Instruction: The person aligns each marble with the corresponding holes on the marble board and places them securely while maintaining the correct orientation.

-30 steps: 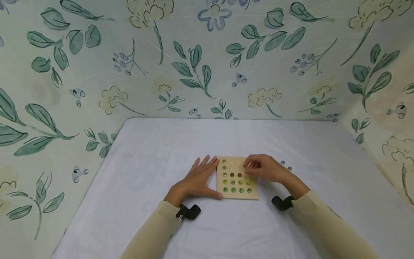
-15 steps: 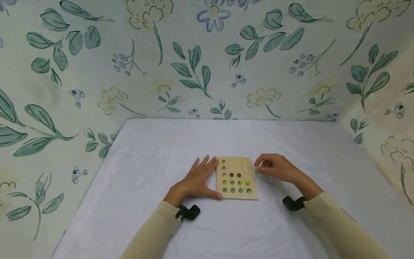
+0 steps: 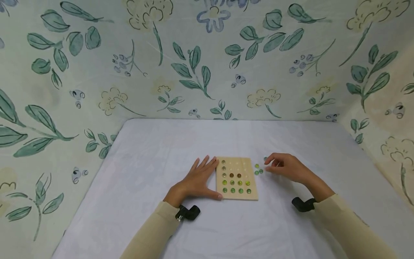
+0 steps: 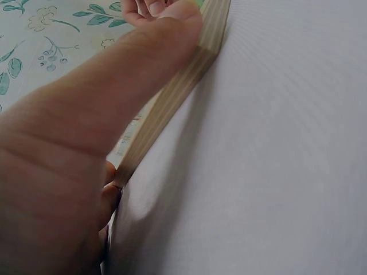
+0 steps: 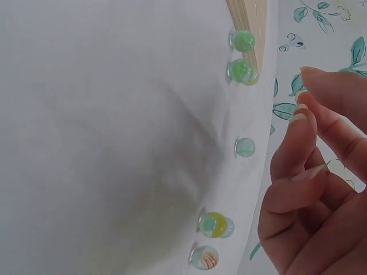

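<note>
A square wooden board (image 3: pixel 239 162) lies on the white cloth, with glass marbles in several of its hollows. Green marbles (image 3: pixel 233 190) fill the nearest row, yellow-green ones the row behind; two brown ones sit further back. My left hand (image 3: pixel 198 180) rests spread along the board's left edge; its thumb (image 4: pixel 137 63) lies at the near corner. Right of the board hovers my right hand (image 3: pixel 288 167), fingers loosely bent, thumb and forefinger apart, holding nothing. Just left of its fingertips lie loose green marbles (image 3: pixel 261 171) and a yellow-green marble (image 3: pixel 257 166).
A bluish marble (image 3: pixel 265 158) lies by the right fingertips. The right wrist view shows more loose marbles beneath the hand: a pale green one (image 5: pixel 245 147), a yellow-swirled one (image 5: pixel 215 224) and a brown-striped one (image 5: pixel 206 258). Patterned fabric (image 3: pixel 200 72) rises behind the table.
My right hand has moved right, from over the board to beside it, uncovering loose marbles near the board's right edge. The left hand stays in place.
</note>
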A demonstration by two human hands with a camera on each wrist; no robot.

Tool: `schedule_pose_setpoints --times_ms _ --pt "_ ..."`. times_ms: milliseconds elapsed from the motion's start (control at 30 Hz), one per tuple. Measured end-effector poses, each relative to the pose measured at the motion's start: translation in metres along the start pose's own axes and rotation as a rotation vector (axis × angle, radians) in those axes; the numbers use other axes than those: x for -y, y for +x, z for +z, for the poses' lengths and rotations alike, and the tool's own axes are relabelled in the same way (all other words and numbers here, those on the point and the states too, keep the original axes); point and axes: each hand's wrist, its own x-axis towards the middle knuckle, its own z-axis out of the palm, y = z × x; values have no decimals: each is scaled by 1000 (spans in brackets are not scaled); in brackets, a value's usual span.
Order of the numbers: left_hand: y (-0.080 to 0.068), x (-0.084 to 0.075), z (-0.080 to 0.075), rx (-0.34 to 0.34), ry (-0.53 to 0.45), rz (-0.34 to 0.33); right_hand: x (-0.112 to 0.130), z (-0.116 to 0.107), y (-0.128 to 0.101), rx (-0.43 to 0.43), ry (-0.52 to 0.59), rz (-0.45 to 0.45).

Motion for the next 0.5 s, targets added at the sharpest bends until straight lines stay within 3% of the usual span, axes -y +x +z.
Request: schedule_pose_setpoints --times_ms 500 --pt "-1 -1 -2 -2 -7 5 -27 -22 -9 -53 -30 43"
